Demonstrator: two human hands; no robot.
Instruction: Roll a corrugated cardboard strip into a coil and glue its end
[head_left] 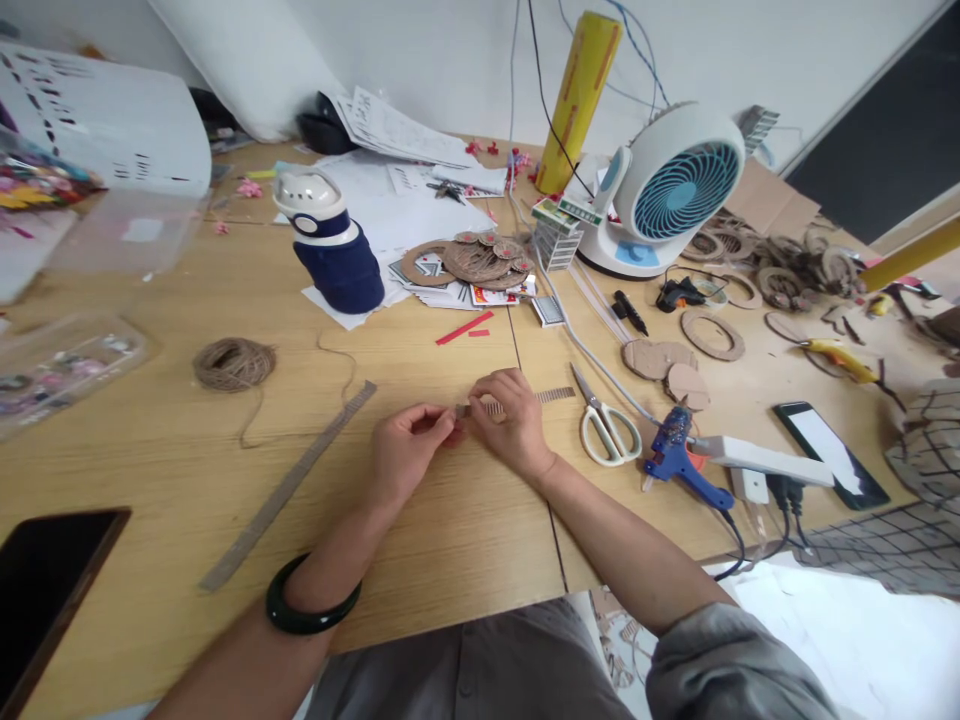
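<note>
A narrow strip of corrugated cardboard (517, 403) runs roughly level above the wooden tabletop, its ridged far end sticking out to the right. My left hand (405, 450) pinches the strip's near end between its fingertips. My right hand (510, 420) grips the strip just beside it, with its fingers curled over the top. The two hands nearly touch, and they hide part of the strip. A dark green bangle (313, 602) circles my left wrist.
Scissors with white handles (606, 430) and a blue hot glue gun (679, 455) lie to the right of my hands. A long ruler (289, 485) and a ball of jute twine (234, 364) lie to the left. Cardboard rings and discs (480, 260) are scattered behind, near a fan (667, 190).
</note>
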